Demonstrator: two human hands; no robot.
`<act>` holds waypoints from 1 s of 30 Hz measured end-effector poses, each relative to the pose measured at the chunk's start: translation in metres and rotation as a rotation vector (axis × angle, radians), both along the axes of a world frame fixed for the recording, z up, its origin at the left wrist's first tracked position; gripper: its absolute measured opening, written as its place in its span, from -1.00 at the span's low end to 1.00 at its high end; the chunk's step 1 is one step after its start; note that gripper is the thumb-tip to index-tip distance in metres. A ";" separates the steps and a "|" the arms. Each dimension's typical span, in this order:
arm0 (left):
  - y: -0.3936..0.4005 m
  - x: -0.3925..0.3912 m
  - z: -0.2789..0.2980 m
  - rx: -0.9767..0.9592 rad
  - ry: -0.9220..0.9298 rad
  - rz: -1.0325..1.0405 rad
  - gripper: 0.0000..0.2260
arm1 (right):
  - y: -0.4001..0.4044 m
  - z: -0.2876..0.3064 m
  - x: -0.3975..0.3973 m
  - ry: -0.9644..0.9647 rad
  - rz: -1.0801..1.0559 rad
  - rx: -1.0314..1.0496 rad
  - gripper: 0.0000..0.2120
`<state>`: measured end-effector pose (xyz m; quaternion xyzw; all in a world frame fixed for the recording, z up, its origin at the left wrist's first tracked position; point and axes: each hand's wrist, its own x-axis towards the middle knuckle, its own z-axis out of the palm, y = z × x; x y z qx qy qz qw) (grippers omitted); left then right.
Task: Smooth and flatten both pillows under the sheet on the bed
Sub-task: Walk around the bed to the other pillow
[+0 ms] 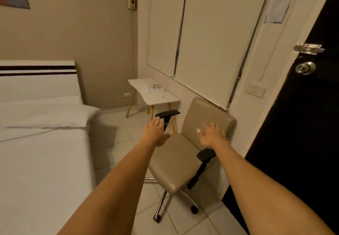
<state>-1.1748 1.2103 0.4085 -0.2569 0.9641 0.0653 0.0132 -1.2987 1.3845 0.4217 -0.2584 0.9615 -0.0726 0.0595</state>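
I held both arms out in front of me, over the chair (176, 159) and not over the bed (36, 161). My left hand (156, 134) was open, with the fingers close together, and it held nothing. My right hand (211, 135) was open too, with the fingers spread wide, and it also held nothing. I think my hands were out like that because I was turned to the chair side and had not reached for the bed.

The bed was on my left, well apart from my hands. The white sheet (42, 170) lay flat over it. Near the headboard (38, 80) there was a soft bump under the sheet (45, 113), and I think that was where the pillows were. I could see one long bump, so I could not tell two pillows apart.

I counted one chair with two black armrests, one small white table (156, 97) by the wall, one dark door (302, 124), and my two hands.
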 end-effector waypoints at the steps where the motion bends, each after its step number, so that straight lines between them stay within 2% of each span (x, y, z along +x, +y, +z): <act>1: -0.014 0.004 -0.004 0.007 -0.013 0.036 -0.33 | -0.018 -0.005 -0.002 -0.010 0.041 -0.010 -0.40; 7: -0.117 0.019 -0.028 0.011 -0.054 0.220 -0.33 | -0.125 -0.019 -0.028 -0.023 0.202 0.003 -0.41; 14: -0.239 0.010 -0.020 0.024 -0.031 0.378 -0.33 | -0.257 -0.008 -0.059 0.015 0.355 0.007 -0.40; 20: -0.300 -0.008 -0.010 0.015 0.004 0.412 -0.32 | -0.336 -0.008 -0.091 0.016 0.417 0.012 -0.40; 30: -0.406 -0.024 -0.033 0.017 -0.039 0.584 -0.34 | -0.475 -0.035 -0.133 -0.015 0.558 0.052 -0.40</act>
